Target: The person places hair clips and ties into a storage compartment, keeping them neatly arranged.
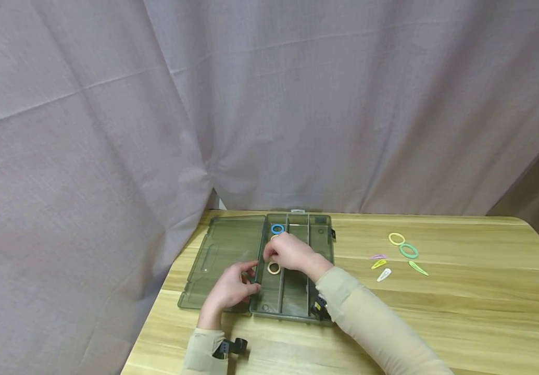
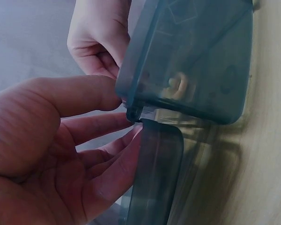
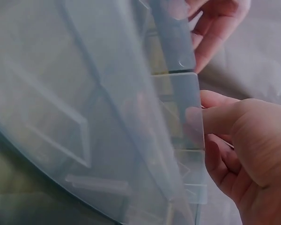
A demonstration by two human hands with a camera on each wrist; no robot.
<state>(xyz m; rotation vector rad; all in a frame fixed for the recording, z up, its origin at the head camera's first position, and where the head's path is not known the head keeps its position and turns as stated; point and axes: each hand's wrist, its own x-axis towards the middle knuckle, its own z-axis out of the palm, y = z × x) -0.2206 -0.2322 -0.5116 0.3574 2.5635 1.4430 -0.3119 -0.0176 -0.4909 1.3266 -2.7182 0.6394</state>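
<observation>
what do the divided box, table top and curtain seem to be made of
Divided box: most likely hard plastic, smooth and slightly glossy; it is tinted and see-through.
Table top: wood or a wood-look laminate, with a slight sheen; long grain streaks show, but the look can't settle which.
Curtain: matte cloth, judging by its soft folds and creases.

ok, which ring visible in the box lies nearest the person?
The cream ring; the blue ring and an orange ring partly hidden by the right hand both lie farther back.
</observation>
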